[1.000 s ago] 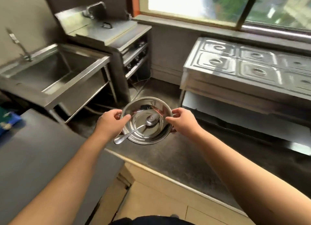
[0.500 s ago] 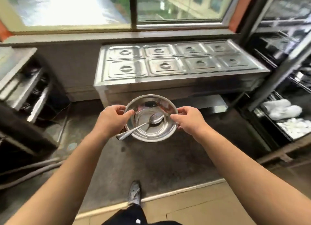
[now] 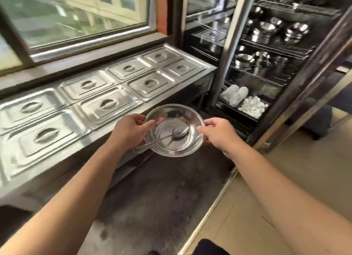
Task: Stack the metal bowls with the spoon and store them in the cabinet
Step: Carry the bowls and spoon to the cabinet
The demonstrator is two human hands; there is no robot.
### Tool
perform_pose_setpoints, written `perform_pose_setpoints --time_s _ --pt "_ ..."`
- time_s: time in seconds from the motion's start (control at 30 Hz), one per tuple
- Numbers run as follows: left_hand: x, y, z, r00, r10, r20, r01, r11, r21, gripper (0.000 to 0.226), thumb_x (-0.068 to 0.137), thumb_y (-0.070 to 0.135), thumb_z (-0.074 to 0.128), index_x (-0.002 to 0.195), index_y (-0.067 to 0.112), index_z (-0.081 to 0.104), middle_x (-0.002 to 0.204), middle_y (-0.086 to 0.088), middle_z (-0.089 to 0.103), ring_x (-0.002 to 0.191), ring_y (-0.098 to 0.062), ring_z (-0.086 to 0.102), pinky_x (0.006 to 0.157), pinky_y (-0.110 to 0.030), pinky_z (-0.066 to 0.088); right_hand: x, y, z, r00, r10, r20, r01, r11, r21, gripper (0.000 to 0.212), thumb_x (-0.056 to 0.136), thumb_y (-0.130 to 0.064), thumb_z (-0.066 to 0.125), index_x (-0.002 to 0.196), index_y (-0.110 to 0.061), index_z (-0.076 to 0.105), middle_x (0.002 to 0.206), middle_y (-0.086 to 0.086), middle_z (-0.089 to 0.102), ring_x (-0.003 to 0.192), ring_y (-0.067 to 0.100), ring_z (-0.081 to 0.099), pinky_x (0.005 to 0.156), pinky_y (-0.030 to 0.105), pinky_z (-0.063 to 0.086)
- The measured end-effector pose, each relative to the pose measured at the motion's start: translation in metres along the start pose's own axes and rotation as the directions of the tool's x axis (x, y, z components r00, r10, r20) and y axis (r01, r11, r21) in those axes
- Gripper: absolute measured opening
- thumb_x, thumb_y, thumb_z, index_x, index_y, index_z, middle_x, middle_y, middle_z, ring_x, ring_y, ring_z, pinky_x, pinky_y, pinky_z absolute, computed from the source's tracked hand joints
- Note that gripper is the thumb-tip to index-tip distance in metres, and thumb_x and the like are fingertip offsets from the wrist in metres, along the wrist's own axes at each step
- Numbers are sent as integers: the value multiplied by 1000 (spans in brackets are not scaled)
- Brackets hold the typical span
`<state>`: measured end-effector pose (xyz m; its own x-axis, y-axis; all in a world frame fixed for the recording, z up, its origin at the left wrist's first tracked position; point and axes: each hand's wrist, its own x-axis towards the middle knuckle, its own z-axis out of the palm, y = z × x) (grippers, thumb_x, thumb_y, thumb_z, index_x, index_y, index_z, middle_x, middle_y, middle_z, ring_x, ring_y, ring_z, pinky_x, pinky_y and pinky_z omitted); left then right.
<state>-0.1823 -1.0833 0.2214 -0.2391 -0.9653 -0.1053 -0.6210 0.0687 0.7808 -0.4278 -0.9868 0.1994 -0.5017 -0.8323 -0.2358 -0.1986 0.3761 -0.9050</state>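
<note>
From the head camera, the metal bowls [image 3: 174, 129] are held in the air above the dark floor [image 3: 162, 197], in front of the steel serving counter [image 3: 91, 102] with its lidded wells. The left hand [image 3: 130, 131] has its grip clamped on the left rim, thumb over the edge; the right hand [image 3: 219, 133] is clamped on the right rim. The spoon [image 3: 171, 134] lies inside, its handle sticking out over the left rim. The open cabinet [image 3: 266, 54], with wire shelves of steel bowls, stands beyond to the right.
</note>
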Motion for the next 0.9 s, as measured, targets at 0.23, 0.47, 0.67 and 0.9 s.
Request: perform_pose_setpoints --time_s 0.23,0.47,0.67,0.9 --pt "91 54 41 981 122 147 -127 992 19 36 85 49 70 112 25 71 88 12 73 66 -10 72 63 -24 54 54 -4 -44 986 48 -162 -24 989 149 10 83 -6 75 88 -11 68 62 -1 74 48 6 68 41 20 51" --pt "178 114 111 958 181 221 -192 981 29 39 84 45 72 114 21 72 92 8 74 62 -13 73 74 -34 61 149 16 -102 958 115 -264 -75 985 156 34 86 -12 76 117 -2 67 101 14 74 62 14 72 51 26 55" --pt "274 177 175 949 208 239 -223 974 35 39 85 45 72 115 22 71 86 11 74 56 -12 73 62 -27 59 253 15 -159 949 103 -298 -59 987 152 21 85 -10 74 104 -2 72 82 9 77 60 17 72 53 31 58" --pt "370 243 237 934 239 264 -243 970 -17 55 83 50 73 125 15 67 95 6 73 73 -18 75 79 -43 61 340 -15 -228 941 77 -329 -57 996 71 9 79 -21 75 78 -23 67 85 11 76 78 30 75 76 52 63"
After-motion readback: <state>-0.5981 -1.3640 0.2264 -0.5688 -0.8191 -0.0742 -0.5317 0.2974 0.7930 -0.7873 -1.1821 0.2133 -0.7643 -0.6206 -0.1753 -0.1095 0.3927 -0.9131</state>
